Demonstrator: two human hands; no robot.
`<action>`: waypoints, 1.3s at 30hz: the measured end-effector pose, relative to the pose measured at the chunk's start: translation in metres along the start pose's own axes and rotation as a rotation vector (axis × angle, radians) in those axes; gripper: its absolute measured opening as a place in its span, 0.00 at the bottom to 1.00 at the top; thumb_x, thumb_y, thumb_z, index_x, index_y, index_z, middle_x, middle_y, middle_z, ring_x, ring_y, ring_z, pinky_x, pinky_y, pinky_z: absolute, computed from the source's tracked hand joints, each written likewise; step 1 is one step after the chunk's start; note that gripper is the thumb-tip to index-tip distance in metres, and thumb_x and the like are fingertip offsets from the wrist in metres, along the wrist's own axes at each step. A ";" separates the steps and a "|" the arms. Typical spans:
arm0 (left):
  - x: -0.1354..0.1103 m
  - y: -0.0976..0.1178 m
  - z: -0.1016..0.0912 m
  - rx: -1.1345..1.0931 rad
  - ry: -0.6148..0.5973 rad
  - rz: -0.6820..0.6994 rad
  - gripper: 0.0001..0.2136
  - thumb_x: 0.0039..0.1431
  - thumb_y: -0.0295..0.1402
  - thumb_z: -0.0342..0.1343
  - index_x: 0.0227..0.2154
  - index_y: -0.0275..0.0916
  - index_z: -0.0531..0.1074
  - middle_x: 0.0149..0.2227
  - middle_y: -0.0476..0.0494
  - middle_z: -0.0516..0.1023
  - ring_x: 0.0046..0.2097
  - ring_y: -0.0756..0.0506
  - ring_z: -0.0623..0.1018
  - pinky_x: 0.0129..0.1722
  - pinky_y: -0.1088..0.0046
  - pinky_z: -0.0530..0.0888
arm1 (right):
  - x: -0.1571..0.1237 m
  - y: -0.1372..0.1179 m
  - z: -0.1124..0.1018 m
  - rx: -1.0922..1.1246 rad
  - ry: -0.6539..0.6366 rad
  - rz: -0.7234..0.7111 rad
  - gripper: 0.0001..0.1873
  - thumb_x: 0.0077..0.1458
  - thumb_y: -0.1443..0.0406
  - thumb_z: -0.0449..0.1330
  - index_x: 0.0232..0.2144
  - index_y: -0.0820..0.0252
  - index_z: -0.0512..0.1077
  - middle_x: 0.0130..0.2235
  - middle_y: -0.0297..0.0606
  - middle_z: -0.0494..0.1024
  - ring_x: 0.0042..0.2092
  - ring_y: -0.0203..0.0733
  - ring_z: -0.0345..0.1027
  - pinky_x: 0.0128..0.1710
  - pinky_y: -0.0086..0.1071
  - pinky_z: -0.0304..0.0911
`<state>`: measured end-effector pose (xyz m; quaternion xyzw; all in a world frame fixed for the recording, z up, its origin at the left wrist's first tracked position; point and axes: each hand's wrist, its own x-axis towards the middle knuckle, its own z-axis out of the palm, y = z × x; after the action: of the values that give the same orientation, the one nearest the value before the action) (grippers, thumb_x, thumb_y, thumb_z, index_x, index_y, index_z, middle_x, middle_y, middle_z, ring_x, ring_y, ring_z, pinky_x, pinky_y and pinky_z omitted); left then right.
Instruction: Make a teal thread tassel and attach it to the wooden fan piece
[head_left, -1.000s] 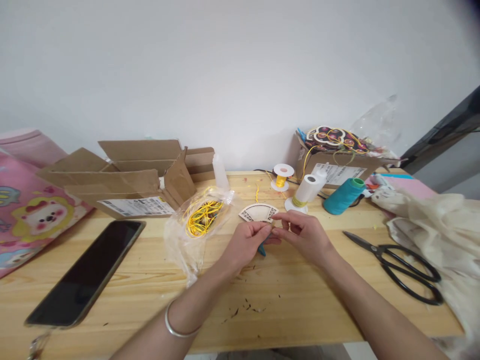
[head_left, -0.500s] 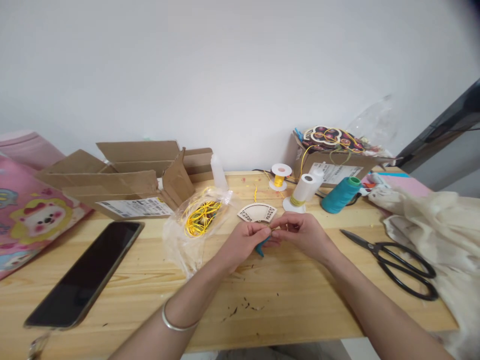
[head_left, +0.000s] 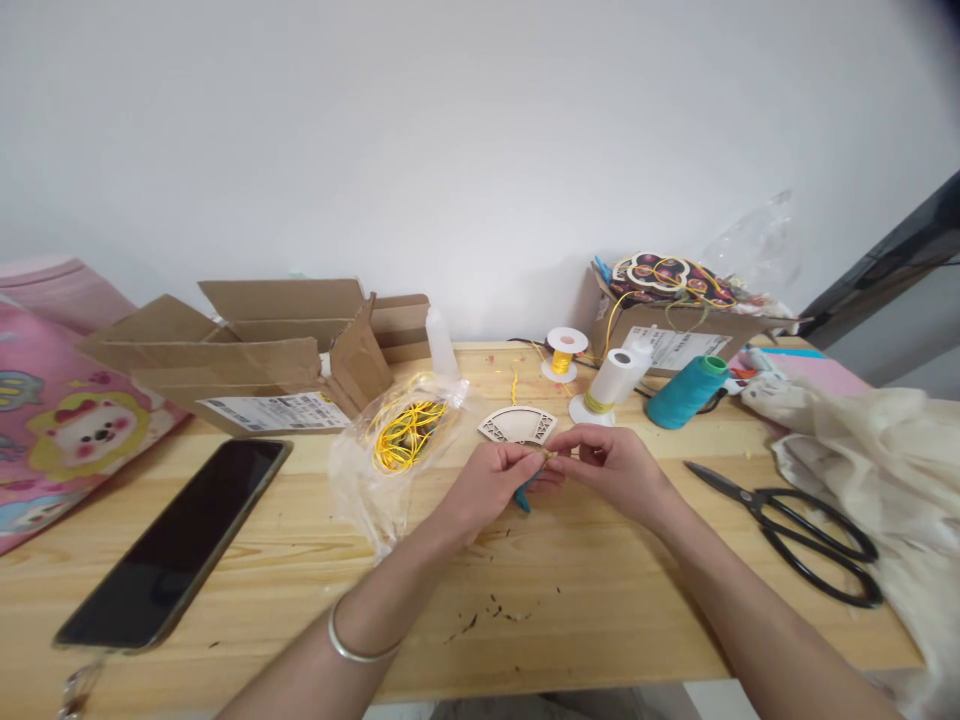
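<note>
My left hand (head_left: 491,480) is closed over a small teal object (head_left: 523,497) whose tip pokes out below the fingers. My right hand (head_left: 611,465) meets it fingertip to fingertip, pinching something thin and tan that is too small to name. Both hands hover just above the wooden table (head_left: 525,590). A fan-shaped wooden cutout (head_left: 517,424) lies flat right behind them. A clear plastic bag with yellow cord (head_left: 401,440) rests to the left of my left hand.
A black phone (head_left: 176,545) lies front left, black scissors (head_left: 802,530) at right. Behind stand a teal thread cone (head_left: 686,390), a white spool (head_left: 611,385), a small yellow-cord reel (head_left: 562,355), an open cardboard box (head_left: 255,355), a second box with decorated pieces (head_left: 679,315), and cream cloth (head_left: 885,470).
The hands stay together in front of the wooden fan with only slight finger shifts; the view swayed a little left and back.
</note>
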<state>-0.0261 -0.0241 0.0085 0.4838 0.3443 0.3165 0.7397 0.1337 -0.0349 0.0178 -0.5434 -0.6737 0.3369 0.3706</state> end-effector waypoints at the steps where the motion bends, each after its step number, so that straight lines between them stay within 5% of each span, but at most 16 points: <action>1: 0.000 0.000 0.000 0.011 0.002 0.002 0.13 0.47 0.39 0.55 0.31 0.34 0.76 0.32 0.39 0.78 0.32 0.48 0.76 0.37 0.73 0.71 | 0.000 0.000 0.000 -0.009 0.002 -0.007 0.08 0.42 0.63 0.60 0.26 0.63 0.74 0.20 0.32 0.68 0.19 0.26 0.44 0.15 0.23 0.42; 32: -0.003 0.004 0.001 0.173 -0.047 -0.048 0.15 0.50 0.42 0.52 0.30 0.34 0.75 0.27 0.42 0.77 0.30 0.49 0.75 0.33 0.77 0.69 | -0.001 0.007 0.004 -0.146 0.014 0.028 0.06 0.41 0.66 0.57 0.21 0.61 0.74 0.18 0.30 0.67 0.19 0.27 0.46 0.17 0.22 0.44; 39: 0.001 0.000 -0.006 0.241 -0.125 -0.014 0.14 0.51 0.40 0.51 0.28 0.32 0.73 0.27 0.43 0.75 0.29 0.51 0.73 0.32 0.75 0.69 | 0.000 0.005 0.000 -0.051 -0.050 0.032 0.15 0.40 0.67 0.59 0.35 0.61 0.74 0.24 0.30 0.66 0.20 0.26 0.45 0.18 0.23 0.45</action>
<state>-0.0300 -0.0207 0.0064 0.5856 0.3366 0.2366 0.6984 0.1357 -0.0337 0.0139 -0.5549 -0.6824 0.3388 0.3341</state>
